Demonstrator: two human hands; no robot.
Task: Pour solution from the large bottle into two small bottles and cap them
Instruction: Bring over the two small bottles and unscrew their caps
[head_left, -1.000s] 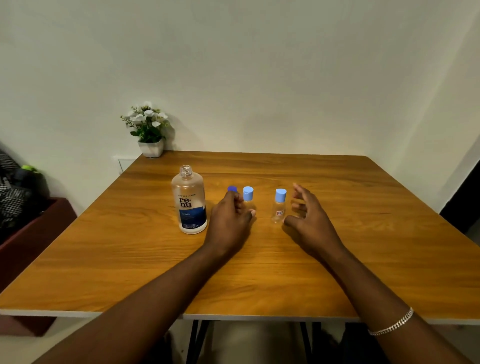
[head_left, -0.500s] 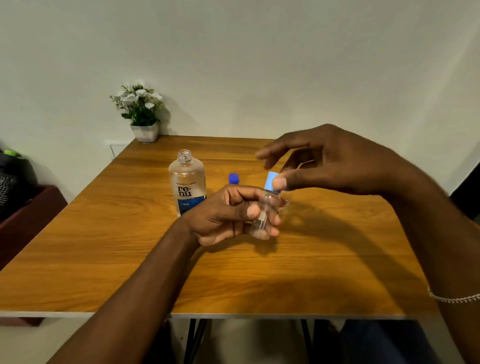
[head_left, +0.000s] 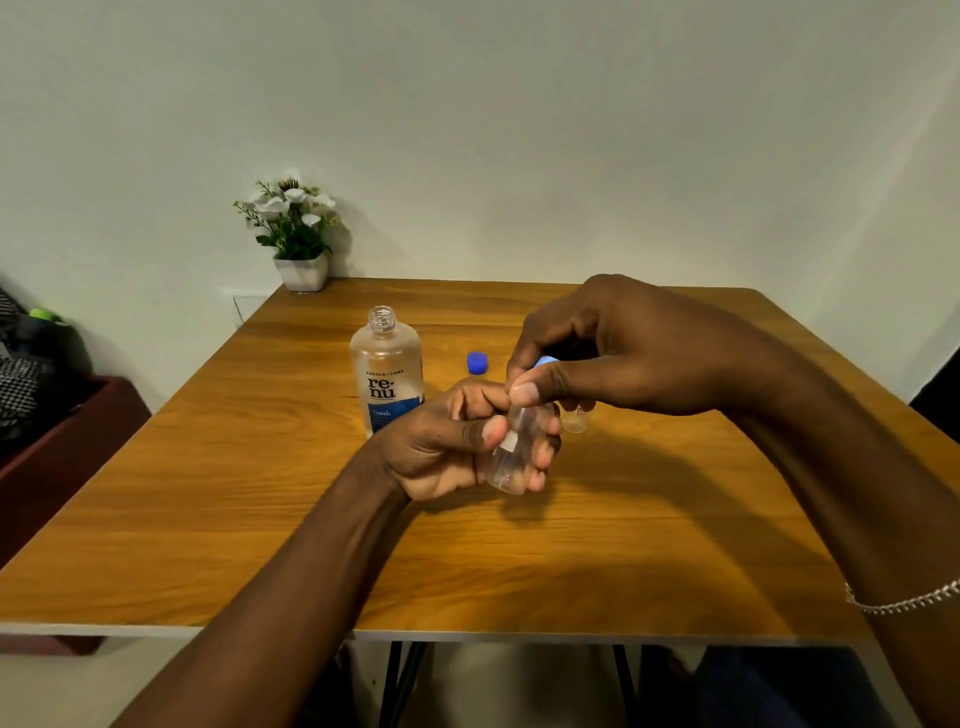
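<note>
Hands closed: left (head_left: 447, 447) grips small bottle (head_left: 511, 457) (tilted), right (head_left: 613, 358) pinches its cap (head_left: 545, 362).

Both forearms bare to the frame edge, no sleeves visible. Left hand (head_left: 457, 447): no rings, no watch, no wristband; nails short and unpainted, thumbnail clearly visible. Right hand (head_left: 618, 358): no rings seen on the visible fingers; thumbnail short, unpainted. One item worn: bracelet (head_left: 904, 601) on the right wrist, thin silver-coloured chain, small repeated links, sits loose across the wrist near the right frame edge; clasp not visible. No gloves, no tape, no markings on either arm. Below the table edge at bottom right, dark blue fabric, probably legwear, too dim to say more.
</note>
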